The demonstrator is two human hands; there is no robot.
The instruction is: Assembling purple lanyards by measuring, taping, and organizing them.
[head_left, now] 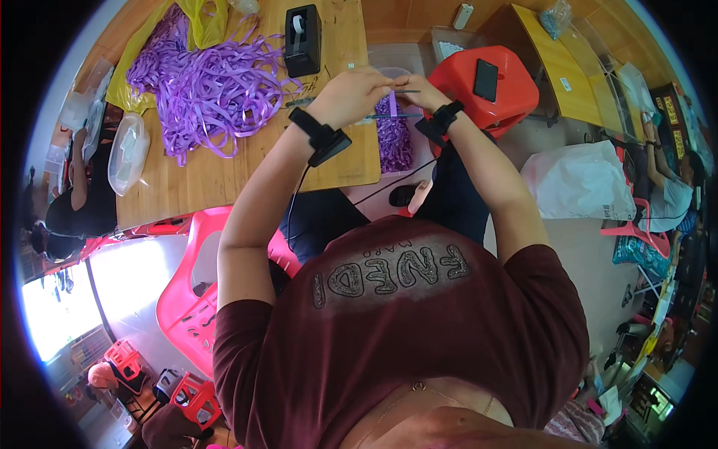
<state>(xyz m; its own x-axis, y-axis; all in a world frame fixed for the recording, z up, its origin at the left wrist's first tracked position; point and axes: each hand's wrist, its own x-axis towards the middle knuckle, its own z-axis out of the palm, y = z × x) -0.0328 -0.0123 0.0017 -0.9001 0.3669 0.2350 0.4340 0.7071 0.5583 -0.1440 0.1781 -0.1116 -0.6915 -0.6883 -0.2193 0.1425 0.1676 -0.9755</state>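
Note:
Above the right edge of the wooden table, my left hand (351,97) and my right hand (422,91) meet with bent, closed fingers at a purple ribbon (393,103). The ribbon spans two thin dark rods (405,116) that stick out past the table edge. My fingertips partly hide where they grip it. Directly below, a clear plastic tub (383,75) holds many short purple ribbon pieces (395,144). On the table to the left lies a large tangled heap of purple ribbon (217,86), partly in a yellow plastic bag (203,22).
A black tape dispenser (303,45) stands on the wooden table (314,168). To the right, a red stool (508,78) carries a phone (485,79). A white sack (580,179) sits on the floor. A pink chair (187,299) is at my left. Other people sit at both sides.

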